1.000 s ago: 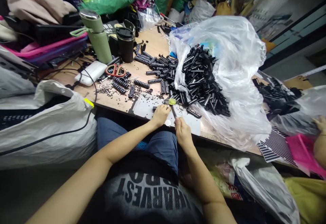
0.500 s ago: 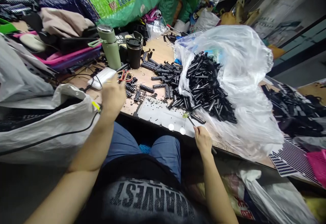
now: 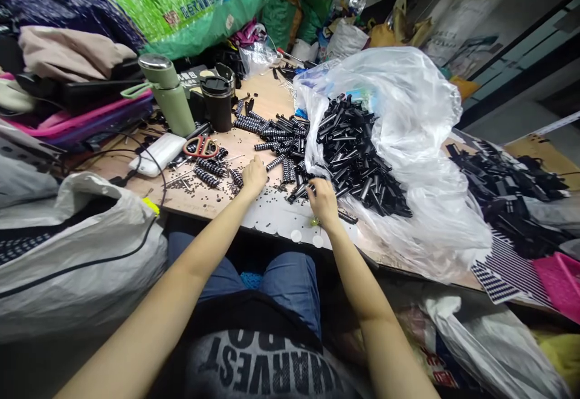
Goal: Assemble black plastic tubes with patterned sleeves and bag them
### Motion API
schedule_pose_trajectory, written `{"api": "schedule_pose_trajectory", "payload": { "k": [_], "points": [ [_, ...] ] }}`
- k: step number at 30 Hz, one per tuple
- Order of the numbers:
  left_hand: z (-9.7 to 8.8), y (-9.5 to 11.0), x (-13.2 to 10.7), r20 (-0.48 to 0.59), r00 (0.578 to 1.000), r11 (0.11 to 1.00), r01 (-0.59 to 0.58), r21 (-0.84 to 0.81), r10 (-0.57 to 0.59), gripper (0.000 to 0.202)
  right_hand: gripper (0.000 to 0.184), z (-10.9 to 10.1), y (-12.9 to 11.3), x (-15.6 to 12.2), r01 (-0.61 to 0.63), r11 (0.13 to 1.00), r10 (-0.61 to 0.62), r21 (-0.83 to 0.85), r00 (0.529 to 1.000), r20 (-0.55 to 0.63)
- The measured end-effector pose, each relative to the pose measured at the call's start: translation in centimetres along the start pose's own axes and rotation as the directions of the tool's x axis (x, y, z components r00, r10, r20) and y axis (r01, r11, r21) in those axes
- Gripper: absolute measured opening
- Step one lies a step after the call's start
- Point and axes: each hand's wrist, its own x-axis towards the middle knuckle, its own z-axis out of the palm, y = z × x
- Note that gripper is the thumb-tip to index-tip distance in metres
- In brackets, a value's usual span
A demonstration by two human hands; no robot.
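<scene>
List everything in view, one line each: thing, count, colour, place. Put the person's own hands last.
plain black tubes: a heap, black, spilling from the clear bag
clear plastic bag: one, translucent white, table right
studded tubes: many, black with white dots, table centre
scissors: one, red handles, left of the studded tubes
flask: one, pale green, table back left
cup: one, black, beside the flask
power bank: one, white, table left
white sack: one, white, lower left
left hand: on the table among the studded tubes
right hand: at the edge of the black heap
</scene>
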Motion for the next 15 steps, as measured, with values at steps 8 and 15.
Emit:
{"api": "schedule_pose_trajectory", "payload": {
  "k": [8,15],
  "points": [
    [-0.8,-1.0,-3.9,-0.12,0.989,0.834,-0.133,-0.535,0.081,0.033,0.028,3.9,-0.2,12.7,-0.148,0.989,0.146,0.03,0.987,0.064],
    [-3.2,0.1,-4.6,-0.036,0.997,0.657,-0.074,-0.751,0.072,0.035,0.032,2.5,-2.2,9.0,-0.259,0.727,0.221,0.636,0.965,0.141]
  ]
}}
